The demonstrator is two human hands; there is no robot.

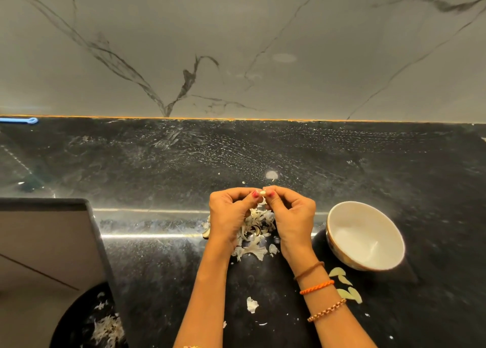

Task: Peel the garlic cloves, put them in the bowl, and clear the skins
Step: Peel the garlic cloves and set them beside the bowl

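— Where was the garlic clove point(262, 193)?

— Up above the tabletop point(157, 263), pinched between the thumbs and fingertips of both hands, which met around it. Only a small pale bit showed between the red-painted nails, so I could not tell which way its long axis ran or where its tip pointed.

— And the hands themselves?

— The left hand point(231, 213) and right hand point(292, 216) were together, fingers curled in, each gripping the clove from its own side.

— What lay under them?

— A heap of white skins point(256, 236) on the dark tabletop, directly below the hands. More loose flakes lay nearer the person.

— The bowl?

— The white bowl point(365, 236) stood upright just right of the right hand. Peeled cloves point(345, 286) lay on the tabletop beside its near edge. At lower left, a dark bin point(105, 324) held more skins.
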